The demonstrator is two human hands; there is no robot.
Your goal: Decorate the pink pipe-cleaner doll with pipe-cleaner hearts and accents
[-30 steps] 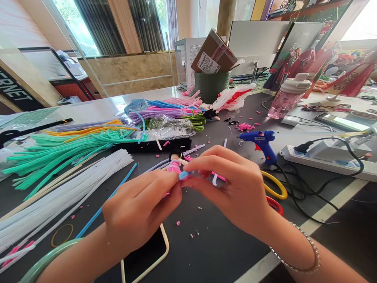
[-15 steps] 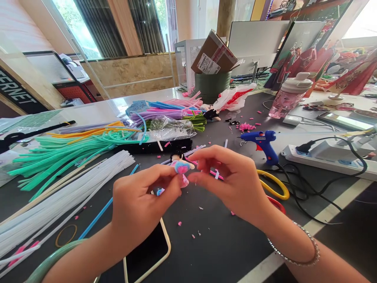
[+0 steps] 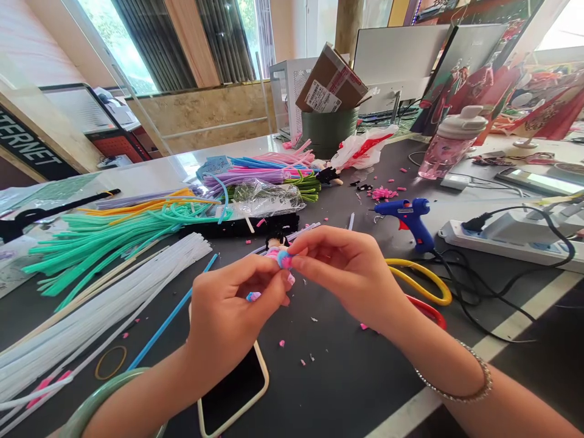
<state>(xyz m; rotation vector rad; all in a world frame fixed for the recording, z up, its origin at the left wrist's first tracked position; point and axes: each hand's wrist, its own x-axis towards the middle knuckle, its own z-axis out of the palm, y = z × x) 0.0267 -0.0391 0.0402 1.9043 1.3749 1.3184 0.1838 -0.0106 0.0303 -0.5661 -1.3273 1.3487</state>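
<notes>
Bright daylight through the windows (image 3: 117, 45) glares off the white tabletop (image 3: 185, 159); edges look stretched.

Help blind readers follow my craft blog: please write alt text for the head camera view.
The left hand and right hand hold a small black-haired figure in pink and a blue-and-pink piece over a dark desk. Bundled green stems and white stems lie at left, a blue glue gun at right, and a phone beneath the left hand.
</notes>
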